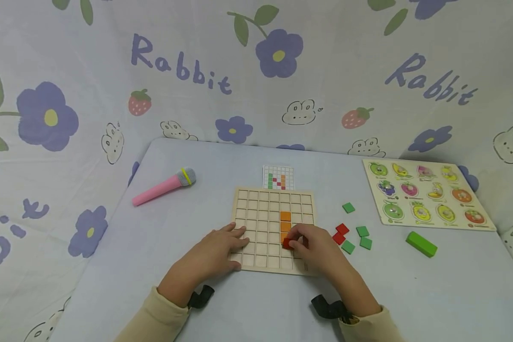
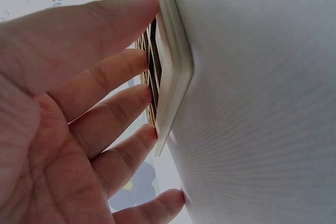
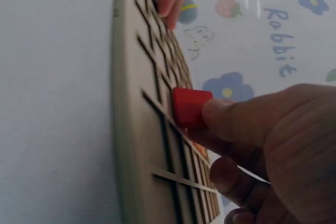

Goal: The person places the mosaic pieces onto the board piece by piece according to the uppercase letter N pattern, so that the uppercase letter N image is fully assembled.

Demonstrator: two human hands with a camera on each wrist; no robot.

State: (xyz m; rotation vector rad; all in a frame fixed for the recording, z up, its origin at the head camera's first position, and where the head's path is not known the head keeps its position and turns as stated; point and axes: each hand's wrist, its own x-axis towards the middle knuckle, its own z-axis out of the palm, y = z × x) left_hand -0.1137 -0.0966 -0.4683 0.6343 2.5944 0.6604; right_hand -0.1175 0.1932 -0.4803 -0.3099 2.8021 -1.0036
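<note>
My right hand pinches a red square tile between thumb and fingers. It holds the tile over the wooden grid board, just below a column of orange tiles lying in the cells. In the right wrist view the tile stands tilted against the grid's dividers. My left hand rests with extended fingers on the board's left edge; the left wrist view shows the thumb and fingertips touching its rim. Behind the board lies a small pattern card printed with green, red and orange squares.
Right of the board lie loose red tiles and several green tiles. A green block is farther right, below a fruit puzzle board. To the left lies a pink toy microphone. Patterned cloth rises behind the table.
</note>
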